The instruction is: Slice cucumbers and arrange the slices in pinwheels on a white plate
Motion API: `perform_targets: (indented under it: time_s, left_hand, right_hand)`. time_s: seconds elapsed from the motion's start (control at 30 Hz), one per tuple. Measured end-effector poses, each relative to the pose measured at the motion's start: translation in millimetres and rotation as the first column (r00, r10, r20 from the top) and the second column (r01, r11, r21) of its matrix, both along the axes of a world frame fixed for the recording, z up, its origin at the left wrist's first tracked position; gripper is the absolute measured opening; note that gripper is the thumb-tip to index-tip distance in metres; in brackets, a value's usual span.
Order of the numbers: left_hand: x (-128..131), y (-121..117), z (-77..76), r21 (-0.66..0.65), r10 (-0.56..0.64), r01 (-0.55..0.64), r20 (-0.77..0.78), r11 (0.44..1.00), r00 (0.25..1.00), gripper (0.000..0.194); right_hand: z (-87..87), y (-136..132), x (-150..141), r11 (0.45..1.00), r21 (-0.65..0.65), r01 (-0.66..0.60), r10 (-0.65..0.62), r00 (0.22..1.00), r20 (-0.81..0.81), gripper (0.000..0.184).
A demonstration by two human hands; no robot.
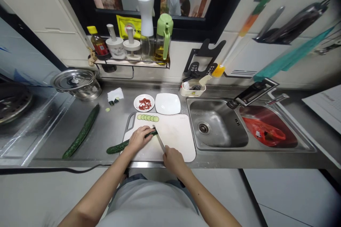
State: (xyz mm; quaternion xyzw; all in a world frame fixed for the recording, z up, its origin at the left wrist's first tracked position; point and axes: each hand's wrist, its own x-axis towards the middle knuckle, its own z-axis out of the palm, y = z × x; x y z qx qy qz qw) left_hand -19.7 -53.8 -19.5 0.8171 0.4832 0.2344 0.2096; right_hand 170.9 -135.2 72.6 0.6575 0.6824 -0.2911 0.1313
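My left hand (139,137) presses down on a long green cucumber (117,147) that lies across the left edge of a white cutting board (176,138). A knife (160,139) is gripped in my right hand (173,159), its blade standing at the cucumber's cut end beside my left fingers. A row of several cucumber slices (147,117) lies along the board's far edge.
A second whole cucumber (82,132) lies on the steel counter to the left. Behind the board stand a small plate of red bits (144,103) and a white square plate (167,103). The sink (217,124) is right of the board, with a red bag (263,132) in the far basin. A steel pot (76,83) sits back left.
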Motion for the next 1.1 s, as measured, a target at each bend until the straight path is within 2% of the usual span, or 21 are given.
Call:
perform_targets:
  time_s: [0.27, 0.7, 1.1]
  left_hand:
    - [-0.3, 0.1, 0.0, 0.005, -0.004, 0.004, 0.012, 1.000, 1.000, 0.029]
    - [0.4, 0.1, -0.7, 0.004, 0.004, -0.004, 0.020, 1.000, 1.000, 0.029]
    - [-0.8, 0.9, -0.6, -0.005, 0.005, -0.005, 0.010, 1.000, 1.000, 0.028]
  right_hand:
    - [-1.2, 10.7, -8.4, 1.000, 0.024, -0.003, 0.003, 1.000, 0.001, 0.031]
    - [-0.3, 4.4, -3.5, 1.000, -0.006, 0.002, -0.002, 1.000, 0.009, 0.031]
    - [-11.0, 9.2, -7.6, 1.000, 0.009, 0.004, -0.005, 1.000, 0.019, 0.030]
